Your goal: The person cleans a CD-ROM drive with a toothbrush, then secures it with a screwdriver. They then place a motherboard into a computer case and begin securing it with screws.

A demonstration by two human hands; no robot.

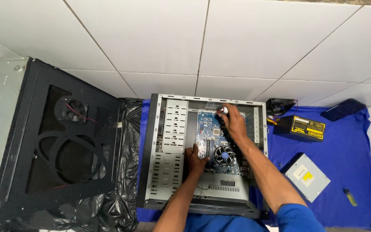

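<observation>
Fingers of the right hand (233,122) pinch a screwdriver (223,110); left hand (195,159) presses flat on one blue circuit board (209,129), centre frame.

Side panel (61,146): black, with a small fan and round vent cut-outs, lying left of the work.
Plastic sheet (123,172): black, crumpled, under the panel.
Cloth (348,172): blue, spread over white floor tiles (159,38).
Power supply (300,127): black box, yellow label.
Optical drive (307,177): grey, flat.
Small yellow tube (350,197): near the cloth's edge.
</observation>
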